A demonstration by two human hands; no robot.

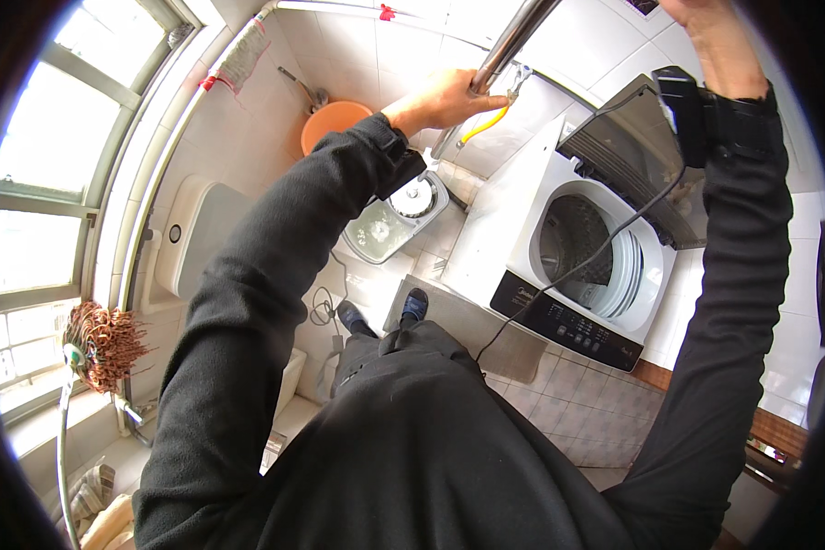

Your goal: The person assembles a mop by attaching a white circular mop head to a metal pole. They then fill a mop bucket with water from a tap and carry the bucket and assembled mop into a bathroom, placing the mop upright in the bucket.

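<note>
Pole [513, 42] in grip of left hand [438, 101]

A metal pole [518, 37] partly obstructs the wall [605, 46], a dark cable [605, 245] the open drum [566, 229].

Tiled flr [564, 396], gry mat [513, 353], wht washer [568, 323], mop bckt [376, 258]

head view | from wearer's head | facing down | wide fisheye | torso [403, 440] close, floor [564, 399] farther
</note>
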